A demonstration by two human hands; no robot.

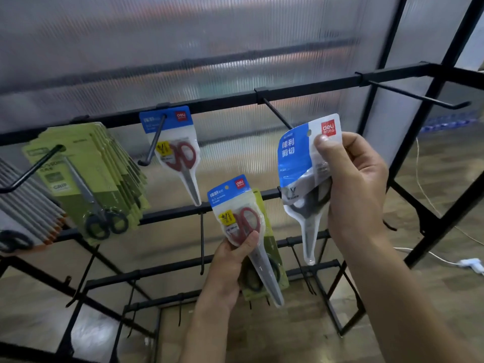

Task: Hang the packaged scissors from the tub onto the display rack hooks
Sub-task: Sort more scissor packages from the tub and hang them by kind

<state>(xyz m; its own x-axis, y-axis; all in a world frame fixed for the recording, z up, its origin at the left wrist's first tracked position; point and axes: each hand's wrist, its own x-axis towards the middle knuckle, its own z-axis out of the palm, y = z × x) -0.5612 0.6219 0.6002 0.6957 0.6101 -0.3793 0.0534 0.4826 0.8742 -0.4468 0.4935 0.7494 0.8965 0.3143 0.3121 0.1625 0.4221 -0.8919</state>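
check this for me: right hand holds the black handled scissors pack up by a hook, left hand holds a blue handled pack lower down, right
Not quite. In the head view the left hand holds a red-handled scissors pack, not blue-handled; only its header card is blue. The rest stands: the right hand holds the black-handled scissors pack up by a hook.

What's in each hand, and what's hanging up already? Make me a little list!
Right hand: pinches a black-handled scissors pack just below an empty hook
Left hand: holds a red-handled scissors pack and a green-carded pack
Hung already: one red scissors pack, a green-card stack
Far right hook: bare
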